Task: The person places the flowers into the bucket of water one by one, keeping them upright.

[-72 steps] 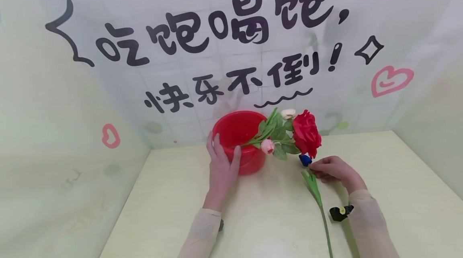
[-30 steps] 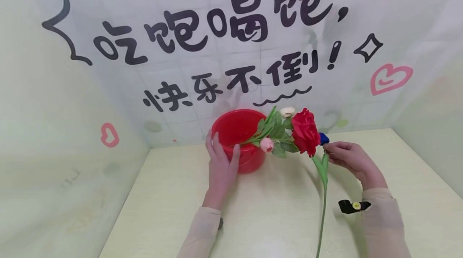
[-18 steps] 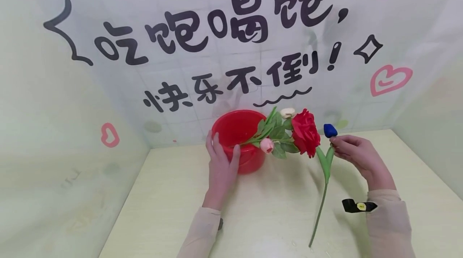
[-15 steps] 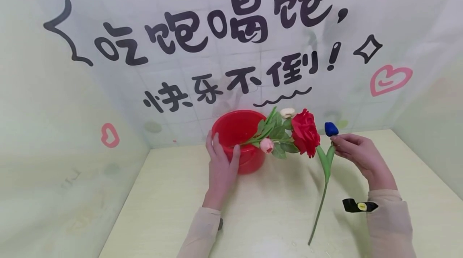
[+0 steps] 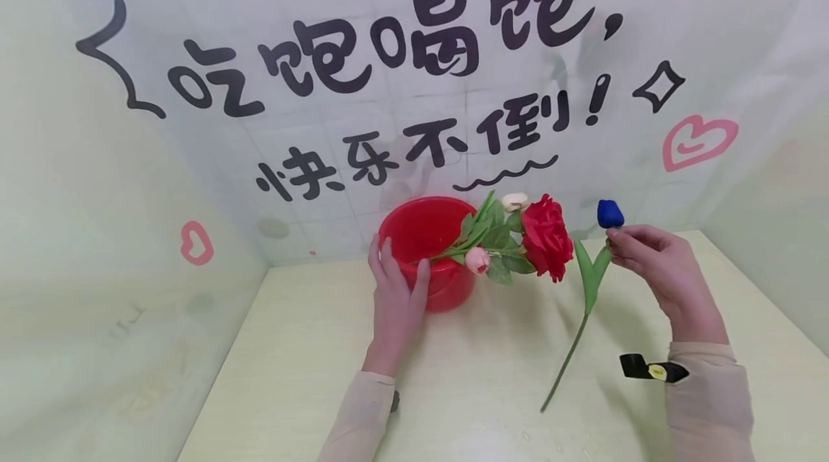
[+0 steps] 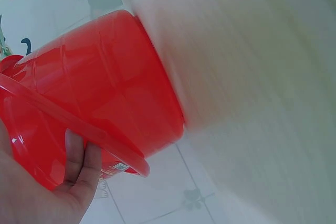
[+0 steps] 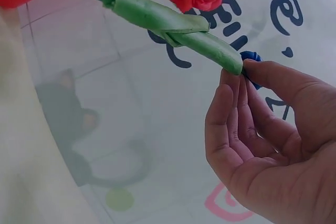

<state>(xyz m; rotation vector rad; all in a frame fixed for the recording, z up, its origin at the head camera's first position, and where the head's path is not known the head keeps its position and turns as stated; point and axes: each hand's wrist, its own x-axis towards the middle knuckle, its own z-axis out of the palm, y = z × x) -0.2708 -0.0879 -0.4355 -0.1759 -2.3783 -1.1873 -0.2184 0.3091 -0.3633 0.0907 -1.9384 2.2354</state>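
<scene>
At the back of the table, my left hand (image 5: 395, 311) steadies a red bucket (image 5: 450, 291), its fingers along the left side and its thumb against the front. In the left wrist view, fingertips lie by the bucket's handle (image 6: 63, 115). Out over the bucket's right rim leans a bunch of artificial flowers: a big red rose (image 5: 547, 239), a pink bud (image 5: 478, 260), a cream bud (image 5: 514, 201) and green leaves. My right hand (image 5: 670, 275) pinches a blue tulip (image 5: 610, 214) just below its bloom. The tulip's green stem (image 5: 566, 358) slants down to the left, right of the rose.
A printed wall sheet (image 5: 363, 224) with large black lettering stands right behind the bucket. Side sheets flank the pale table (image 5: 479, 383). A black device (image 5: 654, 370) is strapped at my right cuff.
My right hand has carried the blue tulip up and to the right, out from below and behind the rose. More of its stem shows now. The left hand and bucket stay put.
</scene>
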